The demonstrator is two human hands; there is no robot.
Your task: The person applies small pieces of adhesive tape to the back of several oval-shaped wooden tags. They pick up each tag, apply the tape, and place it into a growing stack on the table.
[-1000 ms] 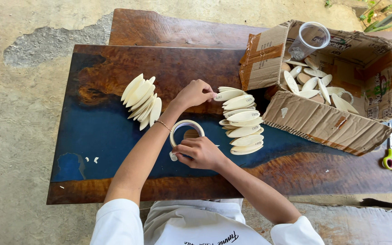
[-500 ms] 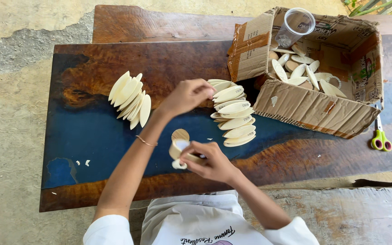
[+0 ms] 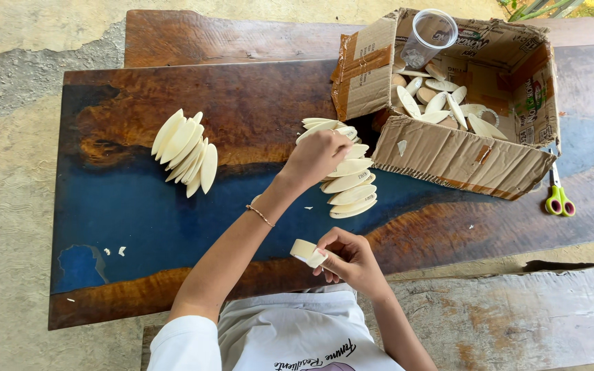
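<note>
- The left hand [image 3: 319, 156] is out over the middle of the surface [image 3: 256, 110], resting on top of the near stack of pale oval pieces [image 3: 345, 180]; its fingers are curled down onto the top pieces, though whether they actually pinch one I cannot tell from this angle.
- A thin bracelet [image 3: 260, 215] sits on that left wrist.
- The right hand [image 3: 350, 260] is low, close to the body at the near edge, fingers clenched around a roll of pale tape [image 3: 306, 251], which is held just off the wood and blue resin.
- That stack leans in a fanned column, running from the left hand down towards the near edge, just beside the cardboard box [image 3: 455, 154].
- A second fan of oval pieces [image 3: 185, 151] lies well apart on the left side of the surface, untouched.
- The box lies open on its side with more oval pieces [image 3: 441, 106] loose inside, and a clear plastic cup [image 3: 429, 38] propped at its back corner.
- Green-handled scissors [image 3: 558, 196] lie to the right of the box.
- A few small white scraps [image 3: 113, 251] are scattered on the blue patch at left.
</note>
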